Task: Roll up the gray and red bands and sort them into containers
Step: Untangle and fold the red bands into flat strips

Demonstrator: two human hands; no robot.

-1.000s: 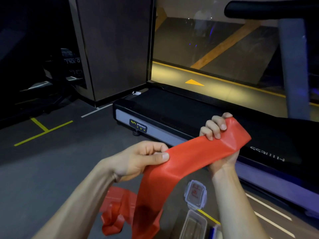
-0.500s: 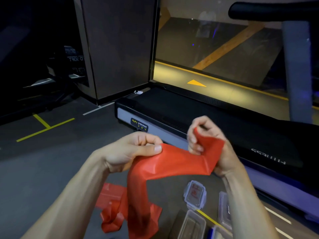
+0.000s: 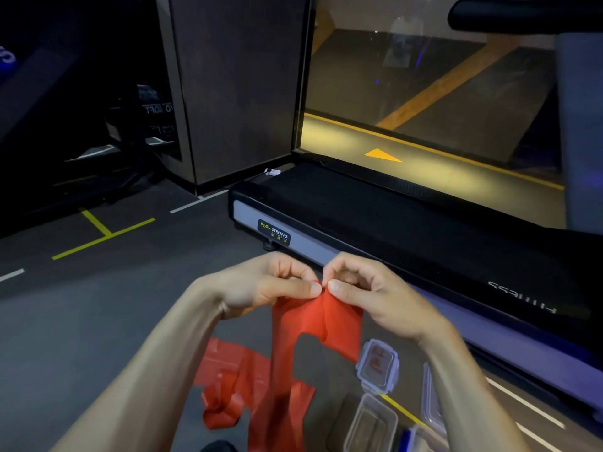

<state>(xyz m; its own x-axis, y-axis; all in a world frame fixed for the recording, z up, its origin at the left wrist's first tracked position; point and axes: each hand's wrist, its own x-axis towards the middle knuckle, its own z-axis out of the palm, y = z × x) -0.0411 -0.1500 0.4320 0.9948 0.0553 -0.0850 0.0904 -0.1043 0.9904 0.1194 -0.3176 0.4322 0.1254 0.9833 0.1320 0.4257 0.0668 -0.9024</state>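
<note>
While a treadmill (image 3: 408,223) fills the far right of the dark gym floor (image 3: 98,305), a red band (image 3: 319,318) is held up above that floor by a person seated or crouched beside the machine, its top edge gathered between both hands and its length trailing down to a loose heap on the floor near the lower edge of the view. The left hand (image 3: 261,285) is seen with thumb and forefinger pinching the band's edge, the other fingers curled behind; the right hand (image 3: 368,288) is seen pinching the same edge just beside it, thumb tips almost touching. A second piece of red material (image 3: 228,363) lies flat on the floor to the left of the heap. Clear plastic containers (image 3: 372,422) and a detached lid (image 3: 378,363) are set on the floor close to the treadmill's near side; no gray band can be made out. The roll is judged to be at its very start. A tight first turn would be served best if the edge were kept square between the two pinches, the corners aligned before being folded over, and the hanging length left untwisted so that it feeds up evenly; a slack or skewed first fold is likely to make the roll cone out and sit badly in a container
</note>
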